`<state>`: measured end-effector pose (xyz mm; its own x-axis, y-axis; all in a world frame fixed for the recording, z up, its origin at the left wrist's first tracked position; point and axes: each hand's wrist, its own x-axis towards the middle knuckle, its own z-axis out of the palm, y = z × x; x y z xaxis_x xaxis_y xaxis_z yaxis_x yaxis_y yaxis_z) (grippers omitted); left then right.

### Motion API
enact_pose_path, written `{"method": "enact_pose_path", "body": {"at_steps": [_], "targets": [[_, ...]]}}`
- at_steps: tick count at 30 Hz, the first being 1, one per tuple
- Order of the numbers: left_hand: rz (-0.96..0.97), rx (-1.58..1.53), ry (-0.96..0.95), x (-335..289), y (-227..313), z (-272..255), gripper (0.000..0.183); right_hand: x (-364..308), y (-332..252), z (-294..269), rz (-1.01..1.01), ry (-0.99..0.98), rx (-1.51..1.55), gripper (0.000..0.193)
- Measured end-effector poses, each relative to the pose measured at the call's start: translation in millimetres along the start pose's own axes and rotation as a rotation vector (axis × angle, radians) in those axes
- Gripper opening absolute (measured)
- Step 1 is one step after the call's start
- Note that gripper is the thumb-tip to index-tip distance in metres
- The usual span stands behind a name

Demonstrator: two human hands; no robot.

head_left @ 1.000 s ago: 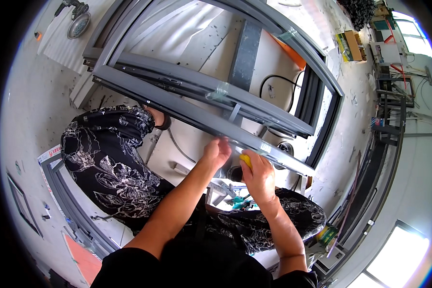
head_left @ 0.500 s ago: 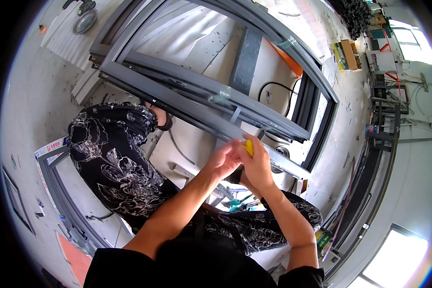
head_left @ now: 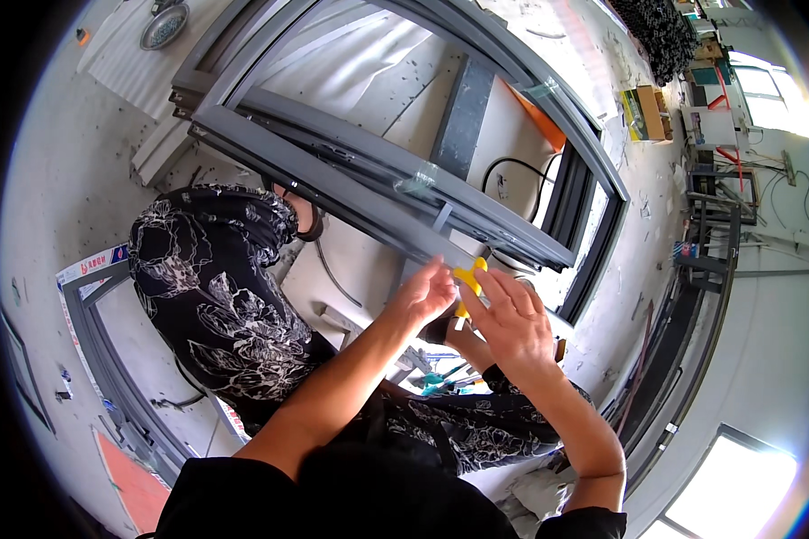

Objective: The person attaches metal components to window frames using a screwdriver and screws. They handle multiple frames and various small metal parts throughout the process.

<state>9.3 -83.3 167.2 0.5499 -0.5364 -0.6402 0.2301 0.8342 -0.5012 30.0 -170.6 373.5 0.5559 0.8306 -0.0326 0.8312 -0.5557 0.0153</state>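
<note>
A small yellow plastic tool with short knobbed arms and a pale tip (head_left: 470, 276) is held by my right hand (head_left: 520, 328). The thumb crosses the tool's middle, while the other fingers are stretched out close together. Beside its left arm is my left hand (head_left: 430, 292), fingers curled towards the thumb; whatever they may pinch is too small to make out. Just beyond both hands lies the near rail of a dark grey metal window frame (head_left: 333, 193), with clear tape round one inner bar.
My legs in black floral trousers (head_left: 216, 287) are bent on both sides. Another grey frame (head_left: 126, 359) lies at the left. A metal bowl of small parts (head_left: 164, 27) stands far left, a cardboard box (head_left: 652, 112) far right. Long dark profiles (head_left: 674, 359) run along the right wall.
My right hand has swung right and opened out from its tight grip, uncovering more of the yellow tool. The left hand has drawn slightly apart from it.
</note>
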Motion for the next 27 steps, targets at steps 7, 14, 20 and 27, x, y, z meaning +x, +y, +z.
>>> {"method": "enact_pose_path", "body": {"at_steps": [7,14,20,27], "targets": [[-0.045,0.155,-0.106,-3.9,2.1,0.2,0.021,9.7,15.0,26.1,0.026,-0.201,-0.128,0.055],[-0.007,0.075,-0.259,-6.9,4.2,-9.5,0.019,25.6,5.4,26.6,1.026,-0.322,1.037,0.068],[-0.058,0.041,-0.38,-8.1,3.3,-13.7,0.02,15.3,14.4,32.5,1.234,-0.189,1.458,0.066],[-0.06,0.063,-0.117,-4.5,4.0,-4.5,0.014,-0.7,10.7,12.0,0.414,0.031,0.195,0.053]]}}
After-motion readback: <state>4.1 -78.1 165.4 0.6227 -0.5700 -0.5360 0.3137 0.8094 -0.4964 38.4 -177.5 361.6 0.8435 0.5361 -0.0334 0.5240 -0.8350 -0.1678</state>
